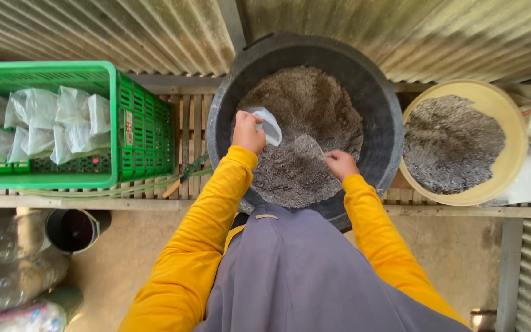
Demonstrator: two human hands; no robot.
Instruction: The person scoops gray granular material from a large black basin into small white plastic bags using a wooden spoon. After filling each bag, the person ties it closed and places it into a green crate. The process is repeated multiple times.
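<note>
Grey-brown granular soil fills the large black tub [376, 104] in front of you, heaped toward the middle. Your left hand [248, 132] is closed on the mouth of a small clear plastic bag [268, 125], holding it just above the soil; the bag's lower end is hard to make out against the mix. Your right hand [340, 164] is clenched around a scoop [309, 147] loaded with soil, and the load hides the scoop's shape and colour. Both hands are apart, over the near half of the tub. Your yellow sleeves and grey apron cover the tub's near rim. To your left, a green plastic crate [145, 126] holds filled clear bags, partly cut off by the frame edge. To your right, a yellow basin [514, 160] holds more of the same mix.
</note>
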